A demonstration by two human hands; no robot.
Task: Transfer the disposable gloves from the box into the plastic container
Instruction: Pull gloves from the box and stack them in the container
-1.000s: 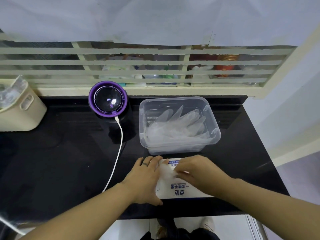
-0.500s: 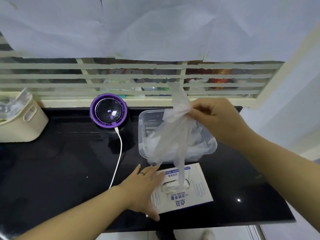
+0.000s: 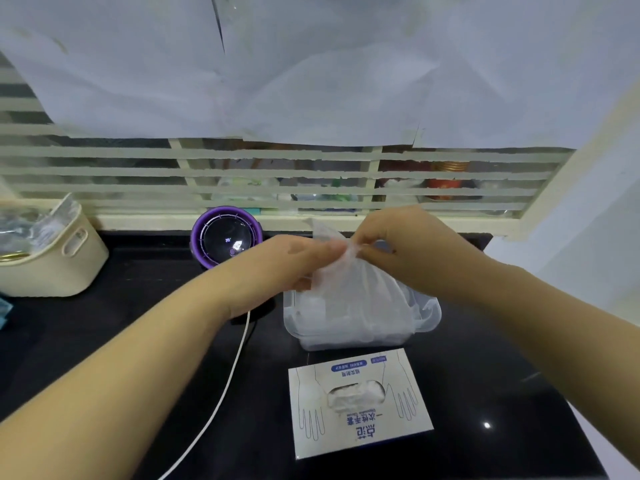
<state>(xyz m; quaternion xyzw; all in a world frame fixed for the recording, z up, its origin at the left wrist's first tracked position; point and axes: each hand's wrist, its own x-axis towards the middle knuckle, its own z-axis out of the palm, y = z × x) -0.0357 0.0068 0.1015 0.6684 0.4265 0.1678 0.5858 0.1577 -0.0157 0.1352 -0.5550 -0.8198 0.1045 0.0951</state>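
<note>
Item: one disposable glove (image 3: pixel 360 292), top edge pinched by both left hand (image 3: pixel 291 261) and right hand (image 3: pixel 398 244), long axis hanging down over the plastic container (image 3: pixel 433 311) directly beneath them; box (image 3: pixel 408 375) lies nearer the person, untouched.

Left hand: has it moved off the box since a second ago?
Yes. The left hand has lifted off the glove box and gone away from the person, to above the plastic container, where it pinches the glove beside the right hand.
</note>
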